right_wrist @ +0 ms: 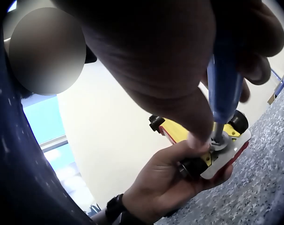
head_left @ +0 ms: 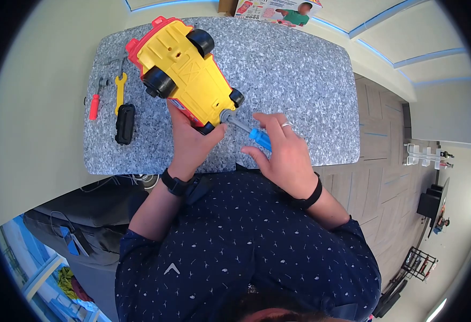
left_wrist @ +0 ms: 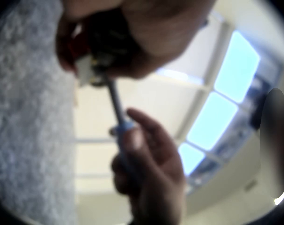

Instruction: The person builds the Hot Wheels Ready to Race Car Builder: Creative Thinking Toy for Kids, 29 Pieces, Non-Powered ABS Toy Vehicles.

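Observation:
A red and yellow toy car [head_left: 192,72] is held tilted over the table with its yellow underside up and black wheels showing. My left hand [head_left: 193,140] grips its near end, the thumb close to a grey round piece [right_wrist: 219,142] there. In my right hand [head_left: 289,155] is a toy screwdriver with a blue handle [head_left: 260,139] and grey shaft. The right wrist view shows the handle [right_wrist: 224,86] between thumb and fingers, the shaft end meeting the grey round piece. The left wrist view is blurred, with the right thumb lying along the handle.
Left of the car, a yellow toy wrench [head_left: 120,94], a red-handled tool [head_left: 94,107] with a grey head and an oblong black part [head_left: 125,124] lie on the speckled grey table [head_left: 300,80]. A printed box [head_left: 278,12] stands past the far edge.

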### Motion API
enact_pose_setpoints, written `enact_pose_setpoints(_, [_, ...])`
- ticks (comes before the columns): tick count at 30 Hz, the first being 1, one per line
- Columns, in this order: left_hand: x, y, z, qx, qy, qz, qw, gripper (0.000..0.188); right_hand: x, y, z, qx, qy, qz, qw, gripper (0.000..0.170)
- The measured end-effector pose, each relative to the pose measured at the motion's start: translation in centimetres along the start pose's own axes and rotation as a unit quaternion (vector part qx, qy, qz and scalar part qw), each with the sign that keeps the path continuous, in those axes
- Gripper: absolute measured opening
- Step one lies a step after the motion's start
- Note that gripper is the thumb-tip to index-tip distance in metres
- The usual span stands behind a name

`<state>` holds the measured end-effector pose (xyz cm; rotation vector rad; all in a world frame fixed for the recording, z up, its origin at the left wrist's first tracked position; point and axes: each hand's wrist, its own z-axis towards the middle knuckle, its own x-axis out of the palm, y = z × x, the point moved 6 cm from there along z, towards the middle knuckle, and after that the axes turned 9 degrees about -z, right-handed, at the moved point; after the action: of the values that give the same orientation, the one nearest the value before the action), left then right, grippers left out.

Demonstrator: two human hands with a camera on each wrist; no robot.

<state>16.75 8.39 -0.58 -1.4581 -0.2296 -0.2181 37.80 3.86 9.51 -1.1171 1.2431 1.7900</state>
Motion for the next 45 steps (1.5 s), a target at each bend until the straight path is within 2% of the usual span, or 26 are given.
enact_pose_setpoints(1, [0.1,-0.2,-0.1,-0.003,-0.001,0.002,1.0,0.117,-0.4,0.3,-0.1,-0.017,-0.027,0.01,0.999,0.038])
enact_pose_setpoints(5, [0.2,0.0,-0.3,-0.011,0.013,-0.011,1.0,0.113,0.9,-0.8,-0.2,-0.024,-0.014,-0.011,1.0,0.032])
enact_pose_setpoints(11, [0.6,-0.1,-0.4,-0.003,-0.026,-0.143,0.989,0.086,0.8,-0.5,-0.2,-0.015,-0.01,0.006,1.0,0.03])
enact_pose_setpoints(13, [0.6,-0.2,-0.5,0.001,-0.015,-0.134,0.991,0.082,1.6,-1.0,-0.1,-0.011,0.013,0.014,1.0,0.031])
enact_pose_setpoints(16, [0.5,-0.4,-0.3,0.008,-0.017,-0.14,0.99,0.081,1.3,-0.9,0.1,-0.021,-0.015,0.023,0.999,0.03])
enact_pose_setpoints(20, [0.7,-0.6,-0.4,0.012,-0.017,-0.141,0.99,0.079,1.7,-0.3,-0.1,-0.017,-0.001,-0.001,1.0,0.028])
enact_pose_setpoints(22, [0.7,-0.5,-0.7,0.017,-0.005,-0.119,0.993,0.077,2.2,-0.5,0.1,-0.009,0.011,0.009,1.0,0.027])
enact_pose_setpoints(28, [1.0,-0.6,-1.1,0.011,0.041,-0.055,0.998,0.074,3.6,-2.5,0.9,0.081,0.127,0.205,0.967,0.028])
enact_pose_setpoints(31, [0.8,0.1,-1.0,-0.008,0.056,-0.034,0.998,0.074,4.3,-3.1,1.1,0.091,0.152,0.233,0.956,0.024])
enact_pose_setpoints(32, [0.5,0.6,-0.8,-0.016,0.056,-0.028,0.998,0.074,4.2,-2.9,1.1,0.075,0.14,0.21,0.965,0.023])
enact_pose_setpoints(33, [-0.3,1.1,-0.6,0.022,0.079,0.075,0.994,0.075,4.1,-2.5,1.1,0.058,0.127,0.186,0.973,0.022])
enact_pose_setpoints(34, [-0.9,1.1,0.0,0.06,0.102,0.177,0.977,0.076,4.0,-2.2,1.2,0.04,0.114,0.163,0.979,0.022])
enact_pose_setpoints(36, [-1.6,0.8,0.3,0.159,0.09,0.267,0.946,0.078,4.7,-3.9,1.0,0.031,0.073,0.199,0.977,0.027])
enact_pose_setpoints(37, [-1.2,-1.6,0.6,0.221,0.056,0.255,0.94,0.08,4.6,-4.7,0.9,0.027,0.053,0.216,0.975,0.03])
enact_pose_setpoints(38, [-1.0,-4.1,0.9,0.283,0.022,0.243,0.928,0.081,4.0,-5.6,0.9,0.073,0.052,0.331,0.939,0.031])
enact_pose_setpoints(39, [-0.5,-5.7,1.4,0.302,0.039,0.284,0.909,0.081,3.2,-6.3,0.9,0.118,0.051,0.441,0.888,0.032])
enact_pose_setpoints(41, [0.1,-8.1,1.9,0.337,0.076,0.365,0.864,0.08,1.9,-6.5,0.9,0.145,0.044,0.594,0.79,0.034])
enact_pose_setpoints(42, [0.0,-8.0,1.9,0.347,0.072,0.432,0.829,0.077,1.3,-6.2,1.0,0.128,0.035,0.64,0.757,0.034])
enact_pose_setpoints(44, [0.6,-7.4,1.4,0.344,0.083,0.543,0.761,0.078,1.1,-6.7,0.4,0.119,0.05,0.655,0.744,0.036])
enact_pose_setpoints(45, [1.0,-6.9,1.0,0.341,0.089,0.595,0.722,0.079,1.6,-6.9,0.4,0.158,0.059,0.627,0.76,0.037])
